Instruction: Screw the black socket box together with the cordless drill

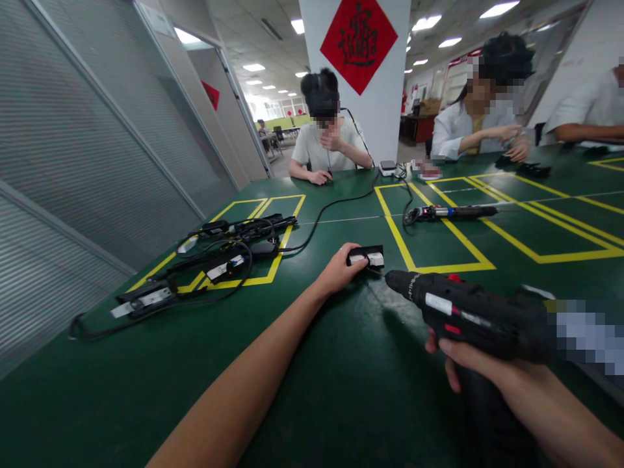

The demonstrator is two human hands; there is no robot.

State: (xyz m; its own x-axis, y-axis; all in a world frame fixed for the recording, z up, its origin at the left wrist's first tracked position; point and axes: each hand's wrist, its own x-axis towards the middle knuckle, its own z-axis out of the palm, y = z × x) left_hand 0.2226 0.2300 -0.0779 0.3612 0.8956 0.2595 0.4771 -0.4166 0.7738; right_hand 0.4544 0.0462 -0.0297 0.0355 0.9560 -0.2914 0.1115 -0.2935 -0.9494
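My left hand [341, 268] is closed on a small black part [374, 251] with a white label, resting on the green table. In my right hand [468, 357] is a black cordless drill [478, 312] with red accents, my fingers wrapped round its grip. The drill points left, and its thin bit reaches the near side of the black part. Whether the bit touches the part cannot be made out.
Black devices with cables [229, 260] lie at the left over yellow tape. A tool with a blue band [451, 212] lies beyond the drill. Several people sit across the green table [302, 364]. A blurred-out object is at the right edge.
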